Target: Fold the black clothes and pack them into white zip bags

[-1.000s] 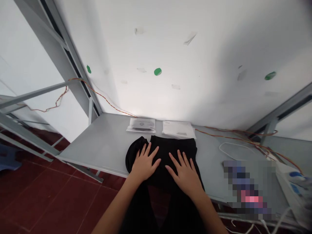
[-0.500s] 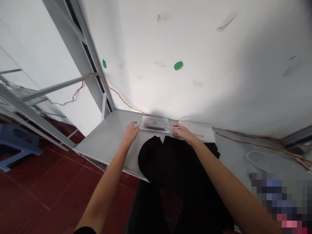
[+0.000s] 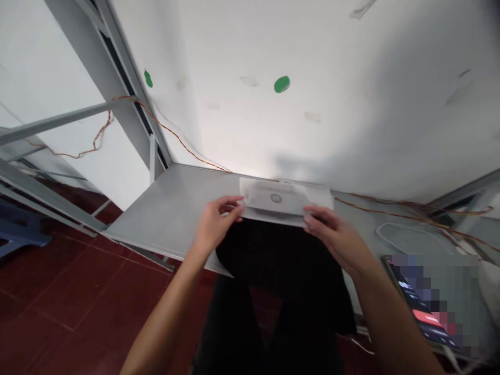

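A white printed paper (image 3: pixel 291 202) with a round grey mark is stretched between my two hands, slightly blurred. My left hand (image 3: pixel 219 219) pinches its left end between thumb and fingers. Its right end is gripped by my right hand (image 3: pixel 332 226) in the same way. Behind it lies more white paper (image 3: pixel 322 194), flat on the grey tabletop (image 3: pixel 167 211) against the wall. Just below the held paper, black cloth (image 3: pixel 277 260) covers the front of the table; whether it is my clothing I cannot tell.
A lit phone (image 3: pixel 420 307), partly pixelated, lies at lower right near a white cable (image 3: pixel 402 226). Thin red-yellow wires (image 3: pixel 179 139) run along the wall and metal frame (image 3: pixel 128 62). A blue plastic stool (image 3: pixel 23 226) stands on the red tiled floor at left.
Both hands, apart from the paper before, now hold its two ends. The marked paper has moved right, in front of the other white paper. The camera view has shifted slightly.
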